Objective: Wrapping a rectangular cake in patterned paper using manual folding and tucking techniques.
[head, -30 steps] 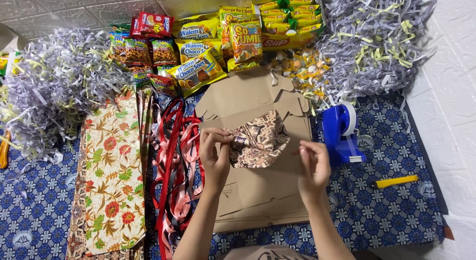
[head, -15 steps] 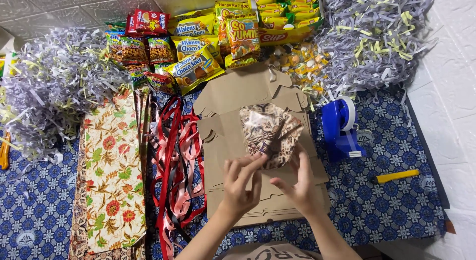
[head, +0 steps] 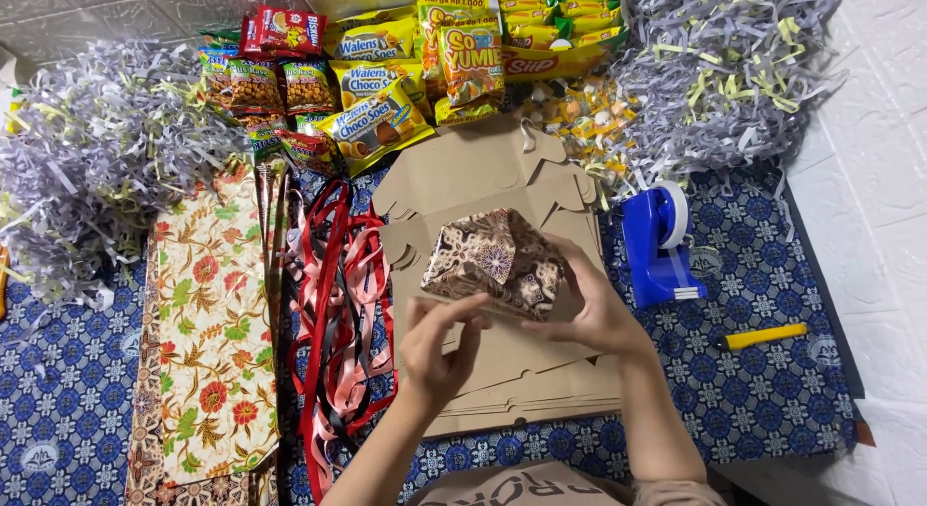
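Left hand and right hand pinching small brown batik-patterned folded box over flat tan cardboard sheets.

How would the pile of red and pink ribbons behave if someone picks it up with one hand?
The ribbons would probably hang limp, since they lie in loose curling loops. They look thin and light. Because the strands overlap and cross, they would likely come up tangled, with some slipping free onto the patterned blue mat.
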